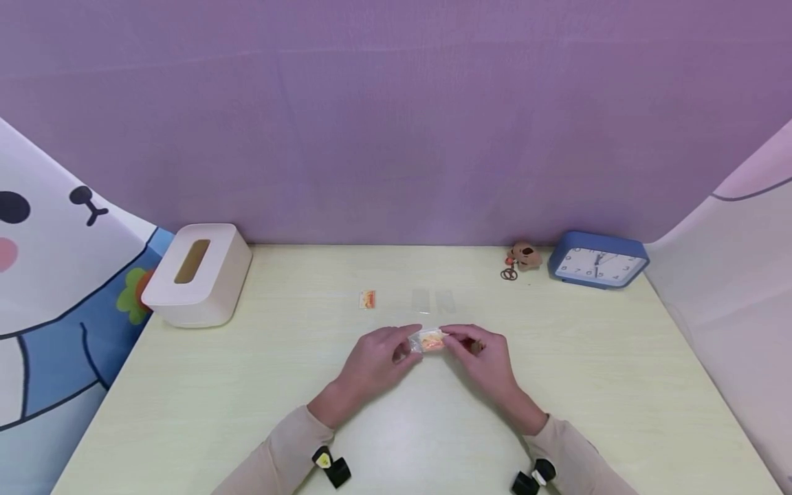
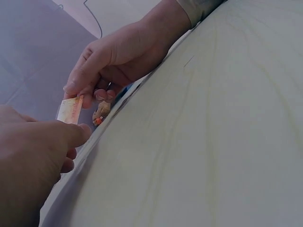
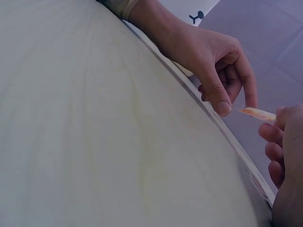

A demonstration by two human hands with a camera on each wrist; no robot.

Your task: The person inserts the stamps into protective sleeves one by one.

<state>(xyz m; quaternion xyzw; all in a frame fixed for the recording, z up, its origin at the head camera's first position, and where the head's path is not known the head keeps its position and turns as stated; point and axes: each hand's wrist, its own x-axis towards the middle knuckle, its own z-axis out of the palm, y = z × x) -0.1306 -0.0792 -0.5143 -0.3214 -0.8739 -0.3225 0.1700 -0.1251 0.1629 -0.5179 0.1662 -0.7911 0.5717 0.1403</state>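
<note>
Fingers [image 1: 405, 332], two hands [image 1: 375, 357] [image 1: 486, 359], on one packet [image 1: 432, 340]

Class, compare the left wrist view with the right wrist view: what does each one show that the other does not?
Only the left wrist view: the small brown toy near the table's far edge, and the printed face of the packet.

Only the right wrist view: the cartoon nose on the pale cloth, with the packet seen almost edge-on.

Both: the left hand and right hand pinching the packet between them, the table, and the purple cloth behind.
</note>
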